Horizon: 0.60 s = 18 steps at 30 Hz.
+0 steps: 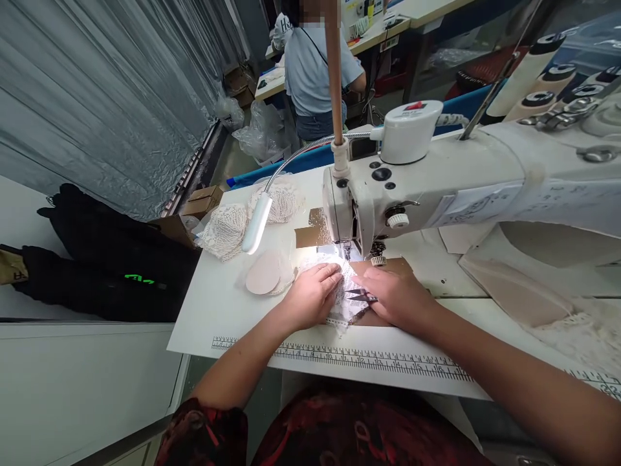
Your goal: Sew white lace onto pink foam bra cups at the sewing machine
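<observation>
A piece of white lace lies under the lit needle area of the sewing machine. My left hand rests on the lace's left side with its fingers stretched out flat. On the right, my right hand has small dark scissors tucked in it, their blades pointing left over the lace. The fingertips of that hand also touch the lace near the presser foot. My palms hide parts of the lace and the scissors' handles.
A beige oval pad and lace cups lie left of the machine. A lamp on a bendy neck hangs above them. A ruler strip runs along the table's front edge. Beige lace pieces lie at right. Another person sits beyond.
</observation>
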{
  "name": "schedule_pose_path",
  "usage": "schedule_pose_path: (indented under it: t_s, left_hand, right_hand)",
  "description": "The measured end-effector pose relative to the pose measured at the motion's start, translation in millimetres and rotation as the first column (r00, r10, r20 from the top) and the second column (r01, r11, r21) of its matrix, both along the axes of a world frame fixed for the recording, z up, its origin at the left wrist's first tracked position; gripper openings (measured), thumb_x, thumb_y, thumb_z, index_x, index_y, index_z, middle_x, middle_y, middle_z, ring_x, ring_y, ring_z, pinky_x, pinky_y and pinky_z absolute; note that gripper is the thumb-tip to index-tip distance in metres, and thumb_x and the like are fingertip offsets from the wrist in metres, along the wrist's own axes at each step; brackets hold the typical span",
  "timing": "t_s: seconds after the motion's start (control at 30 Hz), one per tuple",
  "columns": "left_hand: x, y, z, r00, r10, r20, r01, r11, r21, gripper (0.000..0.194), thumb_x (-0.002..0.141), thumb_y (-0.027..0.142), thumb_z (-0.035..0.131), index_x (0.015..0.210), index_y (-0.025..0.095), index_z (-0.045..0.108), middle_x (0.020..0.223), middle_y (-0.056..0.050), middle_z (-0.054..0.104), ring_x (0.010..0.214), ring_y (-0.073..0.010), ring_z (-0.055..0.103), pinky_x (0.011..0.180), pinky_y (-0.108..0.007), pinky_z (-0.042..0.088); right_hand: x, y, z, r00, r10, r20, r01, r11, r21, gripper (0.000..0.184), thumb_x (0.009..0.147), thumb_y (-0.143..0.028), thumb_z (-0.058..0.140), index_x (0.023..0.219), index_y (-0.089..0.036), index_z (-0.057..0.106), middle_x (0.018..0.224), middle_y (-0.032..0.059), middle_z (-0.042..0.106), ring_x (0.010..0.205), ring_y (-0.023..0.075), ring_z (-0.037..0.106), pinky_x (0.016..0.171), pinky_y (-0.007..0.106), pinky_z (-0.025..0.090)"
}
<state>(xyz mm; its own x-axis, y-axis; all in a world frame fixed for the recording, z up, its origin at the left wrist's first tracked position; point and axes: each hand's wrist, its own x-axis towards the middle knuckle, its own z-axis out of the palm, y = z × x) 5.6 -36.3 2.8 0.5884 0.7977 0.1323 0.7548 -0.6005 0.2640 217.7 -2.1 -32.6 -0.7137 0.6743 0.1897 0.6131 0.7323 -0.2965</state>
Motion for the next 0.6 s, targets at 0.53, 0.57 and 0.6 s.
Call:
schedule_pose_path:
  t_s: [0.53,0.57,0.6]
  left_hand:
    - [-15.2,37.0,-12.4,0.977,-0.160,0.141,0.154,0.986,0.058,0.030,0.091,0.019,0.043,0.115,0.012,0.060,0.116,-0.015,0.064,0.108,-0.0236,0.059,0.095,-0.044,0.050]
    - [-15.2,38.5,-11.9,0.975,-0.168,0.147,0.161,0.985,0.058,0.029,0.091,0.018,0.044,0.114,0.012,0.060,0.114,-0.016,0.065,0.107,-0.0232,0.060,0.094,-0.043,0.050]
    - [-15.5,39.8,-11.1,0.973,-0.174,0.149,0.168,0.984,0.057,0.029,0.090,0.017,0.044,0.113,0.012,0.061,0.113,-0.016,0.065,0.105,-0.0231,0.060,0.094,-0.043,0.050]
  right_hand:
    - [-4.8,-1.9,5.9,1.000,-0.026,-0.011,0.026,1.000,0.014,0.033,0.068,-0.009,0.057,0.098,-0.016,0.069,0.082,0.0057,0.066,0.072,0.0174,0.056,0.060,0.027,0.034]
    - [-4.7,-1.8,5.3,1.000,-0.024,-0.013,0.024,1.000,0.013,0.034,0.068,-0.009,0.056,0.098,-0.016,0.069,0.083,0.0059,0.067,0.073,0.0176,0.057,0.061,0.027,0.034]
    - [-4.3,-1.7,4.4,1.000,-0.018,-0.016,0.018,1.000,0.015,0.035,0.067,-0.009,0.056,0.099,-0.016,0.069,0.084,0.0060,0.067,0.073,0.0178,0.057,0.061,0.027,0.034]
